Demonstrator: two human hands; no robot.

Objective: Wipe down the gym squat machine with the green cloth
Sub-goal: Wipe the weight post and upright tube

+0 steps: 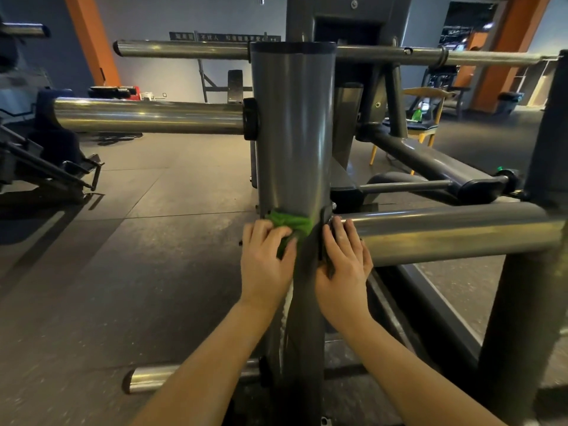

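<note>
The squat machine [292, 133] fills the room's middle, a dark grey glossy upright post with steel bars jutting sideways. Its thick cross tube [445, 232] runs off to the right. The right hand [344, 262] lies flat on that tube by the joint, fingers loosely spread. The left hand [266, 259] curls around the green cloth [290, 222], which is bunched against the post's front.

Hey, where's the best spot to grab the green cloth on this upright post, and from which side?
Take the green cloth by its bunched lower left part, coming from the left of the post, where the left hand holds it. Its upper edge lies flat against the round post, leaving little to pinch, and the right hand and the crossbar crowd the right side.
</note>
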